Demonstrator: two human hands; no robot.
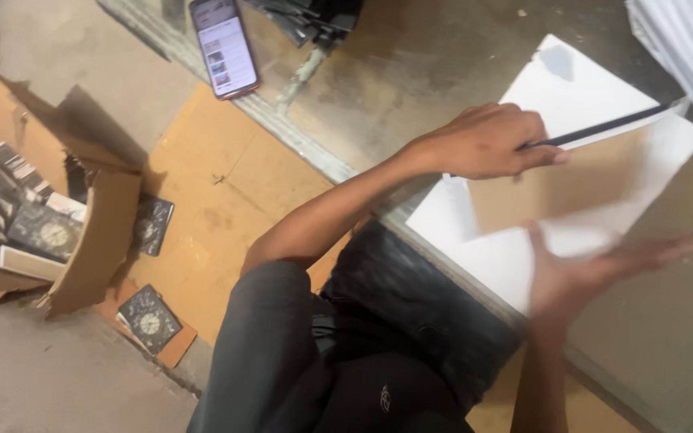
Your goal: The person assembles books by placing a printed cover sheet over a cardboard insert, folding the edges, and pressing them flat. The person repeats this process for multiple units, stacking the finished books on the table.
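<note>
My left hand [483, 143] is closed around a thin black stick [603, 127] that lies across a brown cardboard piece [559, 191]. The cardboard rests on a white sheet [515, 256] spread on the grey work surface. My right hand [595, 269] is blurred, flat with fingers stretched out, on the sheet's near edge just below the cardboard. My bent knee in dark trousers [282, 353] fills the lower middle.
A phone [224, 46] with a lit screen lies at the top. A torn cardboard box [98, 240] at the left holds dark patterned packs; two more [148, 321] lie on brown board on the floor. A stack of white sheets [683, 48] sits top right.
</note>
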